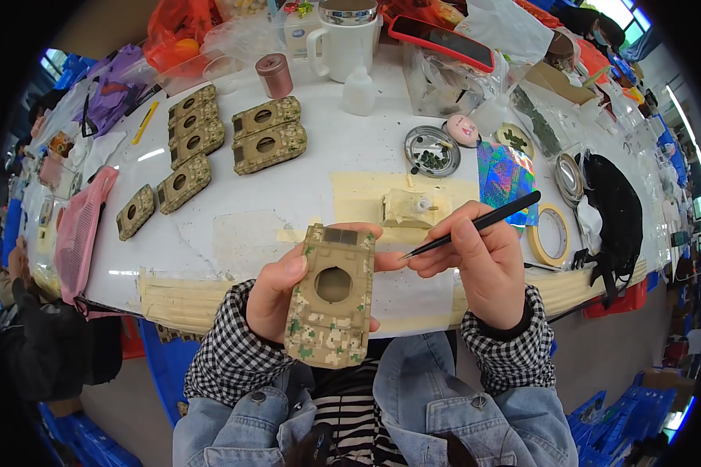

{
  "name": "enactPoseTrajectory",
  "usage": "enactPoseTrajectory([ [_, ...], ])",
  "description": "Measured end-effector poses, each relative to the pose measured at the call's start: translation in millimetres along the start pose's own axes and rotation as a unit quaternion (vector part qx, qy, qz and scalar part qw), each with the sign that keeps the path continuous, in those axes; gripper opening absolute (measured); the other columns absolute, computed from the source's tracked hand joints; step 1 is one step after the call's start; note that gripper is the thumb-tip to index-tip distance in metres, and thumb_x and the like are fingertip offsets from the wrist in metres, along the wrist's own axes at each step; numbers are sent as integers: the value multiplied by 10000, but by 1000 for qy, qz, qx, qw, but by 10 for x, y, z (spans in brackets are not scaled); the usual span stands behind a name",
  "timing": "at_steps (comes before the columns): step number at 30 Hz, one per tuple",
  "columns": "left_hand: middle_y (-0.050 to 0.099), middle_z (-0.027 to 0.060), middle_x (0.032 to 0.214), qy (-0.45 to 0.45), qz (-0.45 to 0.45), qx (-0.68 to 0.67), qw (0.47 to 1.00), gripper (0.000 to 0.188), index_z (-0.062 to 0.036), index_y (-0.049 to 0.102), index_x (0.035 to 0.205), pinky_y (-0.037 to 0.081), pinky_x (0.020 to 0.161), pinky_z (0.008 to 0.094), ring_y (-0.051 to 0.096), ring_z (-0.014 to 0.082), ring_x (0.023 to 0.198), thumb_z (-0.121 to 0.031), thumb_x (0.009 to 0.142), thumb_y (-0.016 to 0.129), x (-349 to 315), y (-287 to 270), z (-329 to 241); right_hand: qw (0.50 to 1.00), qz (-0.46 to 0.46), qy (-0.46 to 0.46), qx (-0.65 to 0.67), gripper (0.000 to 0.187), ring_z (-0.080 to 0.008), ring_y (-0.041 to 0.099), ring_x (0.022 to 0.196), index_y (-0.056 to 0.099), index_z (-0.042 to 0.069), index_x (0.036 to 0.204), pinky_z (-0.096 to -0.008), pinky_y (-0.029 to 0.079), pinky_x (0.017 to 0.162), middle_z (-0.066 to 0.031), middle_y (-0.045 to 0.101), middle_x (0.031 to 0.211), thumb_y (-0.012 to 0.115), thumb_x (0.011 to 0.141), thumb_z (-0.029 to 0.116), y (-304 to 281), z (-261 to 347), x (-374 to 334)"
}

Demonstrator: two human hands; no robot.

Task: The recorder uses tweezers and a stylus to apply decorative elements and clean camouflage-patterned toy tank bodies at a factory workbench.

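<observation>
My left hand [271,289] is wrapped round a model tank hull [331,327], tan with green and white camouflage squares and a round hole in its top. The hull stands nearly on end above the table's front edge. In my right hand [491,272] a pair of black tweezers [502,212] is pinched, slanting down to the left. Their tips meet the end of a left-hand finger beside the hull; anything between them is too small to make out. Just beyond lies a tape-covered block [401,208]. Past it sits a round metal dish [413,138] holding small dark green parts.
Several more camouflaged hulls [269,148] lie at the back left. A white mug [349,50], a small squeeze bottle [358,92] and a red-cased phone [442,43] stand along the back. To the right are a tape roll [551,240] and a black cloth bag [611,206].
</observation>
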State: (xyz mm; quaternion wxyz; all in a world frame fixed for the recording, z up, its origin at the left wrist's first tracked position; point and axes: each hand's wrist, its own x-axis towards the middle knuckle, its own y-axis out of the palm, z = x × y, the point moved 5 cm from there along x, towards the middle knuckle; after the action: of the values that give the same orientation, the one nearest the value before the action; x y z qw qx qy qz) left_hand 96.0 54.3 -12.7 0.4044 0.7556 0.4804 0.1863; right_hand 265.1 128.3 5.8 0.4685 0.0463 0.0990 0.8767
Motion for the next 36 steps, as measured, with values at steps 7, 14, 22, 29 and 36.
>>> enactPoseTrajectory([
  [7,392,284,1333,6,-7,4,1000,799,-24,235,1398,519,873,450,537,309,1123,-444,787,531,-4,-18,10,1000,1,-16,-11,258,-205,677,771,527,-41,951,-281,556,678,-146,648,820,437,978,200,5,-11,8],
  [14,378,278,1351,13,-1,-6,1000,751,-27,229,1403,510,891,428,540,305,1122,-436,824,479,1,-31,13,999,-7,-40,-14,252,-203,676,781,526,-35,957,-277,553,682,-133,642,832,433,980,197,-5,-4,-2],
  [22,384,277,1345,22,-9,-4,1000,737,-25,235,1396,506,889,434,554,301,1097,-431,837,491,8,-31,12,995,-2,-84,-44,206,-176,660,822,532,-36,961,-263,533,729,-113,635,869,467,967,159,23,67,-19],
  [29,344,359,1314,34,-35,-5,999,809,-7,174,1398,574,779,417,630,369,934,-394,792,545,27,-40,36,997,6,-64,-50,204,-171,655,827,533,-39,966,-270,538,741,-105,627,872,469,965,154,3,38,-3],
  [36,415,274,1307,9,-27,21,999,822,-21,248,1384,521,852,442,585,313,1031,-450,771,585,18,-15,8,998,5,-54,-28,203,-183,659,835,527,-45,964,-286,553,753,-111,623,874,465,965,149,5,31,3],
])
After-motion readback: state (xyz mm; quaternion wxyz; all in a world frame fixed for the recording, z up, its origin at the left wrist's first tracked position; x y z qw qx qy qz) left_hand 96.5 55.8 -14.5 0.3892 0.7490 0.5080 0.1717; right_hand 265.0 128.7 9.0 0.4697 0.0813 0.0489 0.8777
